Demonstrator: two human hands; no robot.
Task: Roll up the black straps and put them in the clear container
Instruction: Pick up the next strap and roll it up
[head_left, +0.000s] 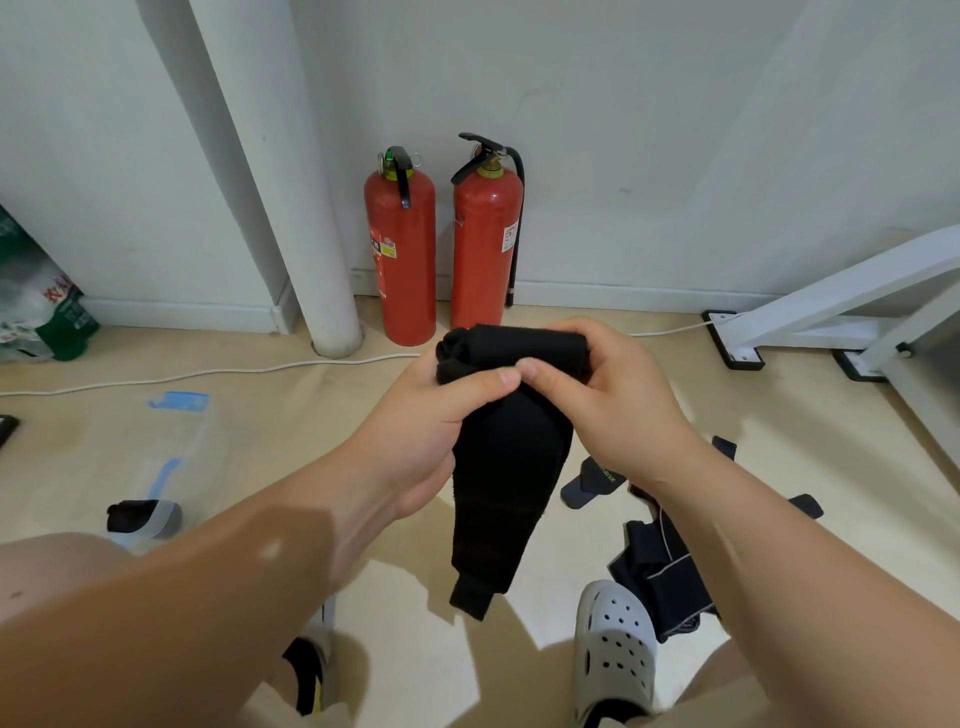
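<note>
both hands are working one black strap (511, 467), held up in front of the body over the floor. its top end is being wound into a tight roll btwn the hands. only the upper part is wound, and the rest is hanging down loose w/ the tab end dangling free.

left hand (431, 415) is gripping the roll's left side, thumb pressing on top and fingers curled under. right hand (608, 395) is gripping the right side, thumb tip touching the left thumb and fingers wrapped behind.

progress, judging from how things are lying: the clear container (192, 431) is sitting on the floor to the left, well apart from the hands. one dark roll (130, 514) seems to be sitting in its near end, so prob one strap is done. can't tell thru the plastic if there are more.

on the right, beside the white clog (613, 649), a pile of black straps (660, 577) is lying unrolled, plus a loose piece (592, 480) farther out. exact count isn't readable.

so this strap is mid-roll w/ most of its length left to wind, and it's not yet in the container. the pile is waiting after that. looking early in the job imo.
</note>
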